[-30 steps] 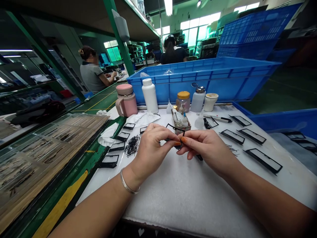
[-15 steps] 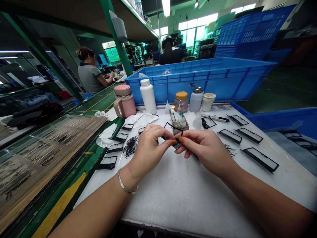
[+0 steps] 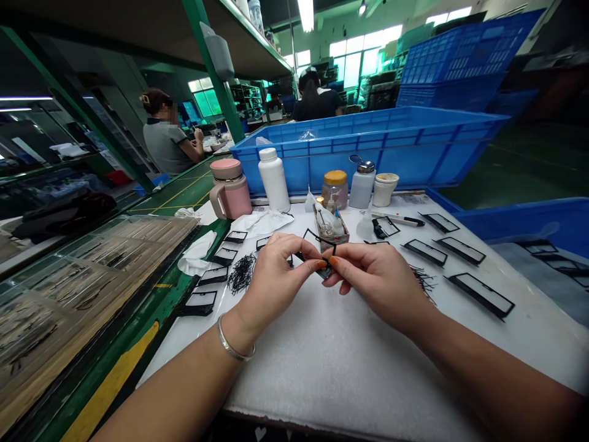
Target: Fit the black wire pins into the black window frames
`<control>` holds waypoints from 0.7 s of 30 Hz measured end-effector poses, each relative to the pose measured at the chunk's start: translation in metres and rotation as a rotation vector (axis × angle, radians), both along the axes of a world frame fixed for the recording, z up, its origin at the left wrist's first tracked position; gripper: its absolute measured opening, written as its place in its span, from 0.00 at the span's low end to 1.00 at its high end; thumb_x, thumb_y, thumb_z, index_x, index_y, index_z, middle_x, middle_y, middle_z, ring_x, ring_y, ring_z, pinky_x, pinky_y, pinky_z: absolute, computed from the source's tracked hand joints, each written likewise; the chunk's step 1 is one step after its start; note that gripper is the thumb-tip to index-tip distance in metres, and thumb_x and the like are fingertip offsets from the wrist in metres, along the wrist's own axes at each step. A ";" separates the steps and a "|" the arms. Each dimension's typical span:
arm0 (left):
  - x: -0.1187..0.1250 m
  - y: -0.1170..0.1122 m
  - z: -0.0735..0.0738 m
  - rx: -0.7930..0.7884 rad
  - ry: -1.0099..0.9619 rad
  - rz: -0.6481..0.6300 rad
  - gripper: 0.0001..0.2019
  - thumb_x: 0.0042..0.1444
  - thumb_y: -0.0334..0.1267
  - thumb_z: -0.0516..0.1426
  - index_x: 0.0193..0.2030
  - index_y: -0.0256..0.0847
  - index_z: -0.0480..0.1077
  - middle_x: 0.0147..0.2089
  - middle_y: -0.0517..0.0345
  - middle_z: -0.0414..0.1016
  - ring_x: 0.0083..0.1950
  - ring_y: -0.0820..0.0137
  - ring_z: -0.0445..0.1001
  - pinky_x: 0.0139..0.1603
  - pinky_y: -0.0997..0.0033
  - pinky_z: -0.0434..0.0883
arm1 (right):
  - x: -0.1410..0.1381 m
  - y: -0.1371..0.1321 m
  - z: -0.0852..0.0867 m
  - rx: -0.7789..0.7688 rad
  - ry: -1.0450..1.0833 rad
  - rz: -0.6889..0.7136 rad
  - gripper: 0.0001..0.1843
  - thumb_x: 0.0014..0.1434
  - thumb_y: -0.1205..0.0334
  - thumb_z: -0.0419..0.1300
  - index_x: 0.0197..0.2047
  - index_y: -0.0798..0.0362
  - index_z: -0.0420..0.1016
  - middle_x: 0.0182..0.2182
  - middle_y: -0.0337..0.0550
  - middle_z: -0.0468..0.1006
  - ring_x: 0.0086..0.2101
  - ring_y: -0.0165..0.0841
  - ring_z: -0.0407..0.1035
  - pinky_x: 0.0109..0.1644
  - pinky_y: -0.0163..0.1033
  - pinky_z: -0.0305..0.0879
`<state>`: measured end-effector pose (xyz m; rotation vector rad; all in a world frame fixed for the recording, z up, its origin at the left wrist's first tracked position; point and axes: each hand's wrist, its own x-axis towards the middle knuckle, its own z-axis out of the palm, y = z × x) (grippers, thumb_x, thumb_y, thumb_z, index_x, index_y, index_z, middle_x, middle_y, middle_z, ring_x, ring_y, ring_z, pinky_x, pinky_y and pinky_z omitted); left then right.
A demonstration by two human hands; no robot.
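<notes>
My left hand (image 3: 284,273) and my right hand (image 3: 375,276) meet above the white tabletop (image 3: 317,362). Between them they pinch a small black frame (image 3: 334,250), its thin rim standing up behind my fingertips. Its lower part is largely covered by my thumbs and fingers, so any smaller piece there cannot be made out. Left of my left hand lies a tangle of thin black strips (image 3: 242,274). More such strips (image 3: 422,282) stick out beside my right hand. Similar black frames lie in a column at the left (image 3: 214,275) and in rows at the right (image 3: 481,294).
Behind the hands stand a small box of tools (image 3: 332,228), a pink mug (image 3: 230,190), a white bottle (image 3: 273,181), an orange-lidded jar (image 3: 335,189) and a pump bottle (image 3: 362,185). A large blue crate (image 3: 368,144) backs them. Compartmented trays (image 3: 92,270) lie left. Two people sit farther off.
My hands stay pinched on the black frame, with only a slight shift of the right fingers. The view has moved a little. The person at the left has raised a hand.
</notes>
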<state>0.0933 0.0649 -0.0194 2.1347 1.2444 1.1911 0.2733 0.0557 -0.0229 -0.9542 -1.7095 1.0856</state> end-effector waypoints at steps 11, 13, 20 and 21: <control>0.000 0.002 -0.001 -0.018 -0.024 -0.001 0.04 0.54 0.33 0.64 0.30 0.40 0.74 0.33 0.61 0.75 0.41 0.68 0.70 0.46 0.67 0.63 | -0.001 0.002 -0.006 -0.012 0.040 0.018 0.06 0.63 0.66 0.59 0.35 0.55 0.77 0.29 0.42 0.79 0.32 0.34 0.76 0.29 0.30 0.72; 0.000 0.002 0.000 -0.021 -0.022 0.004 0.04 0.54 0.32 0.64 0.30 0.40 0.74 0.33 0.61 0.75 0.42 0.67 0.70 0.46 0.67 0.63 | -0.001 0.003 -0.008 -0.027 0.052 0.022 0.05 0.62 0.64 0.61 0.36 0.55 0.77 0.32 0.43 0.80 0.33 0.36 0.76 0.29 0.31 0.72; 0.000 0.002 -0.001 0.005 -0.021 0.001 0.04 0.54 0.31 0.64 0.30 0.40 0.74 0.33 0.62 0.75 0.42 0.68 0.70 0.46 0.67 0.64 | -0.001 0.001 -0.008 -0.071 0.071 0.015 0.04 0.61 0.64 0.62 0.38 0.56 0.78 0.31 0.43 0.79 0.32 0.36 0.77 0.30 0.31 0.72; 0.000 0.001 -0.001 0.012 -0.023 -0.003 0.04 0.54 0.31 0.64 0.30 0.40 0.74 0.33 0.62 0.75 0.42 0.68 0.70 0.46 0.67 0.64 | -0.002 0.000 -0.007 -0.077 0.077 0.016 0.04 0.61 0.64 0.62 0.38 0.56 0.78 0.31 0.43 0.79 0.32 0.36 0.77 0.30 0.31 0.72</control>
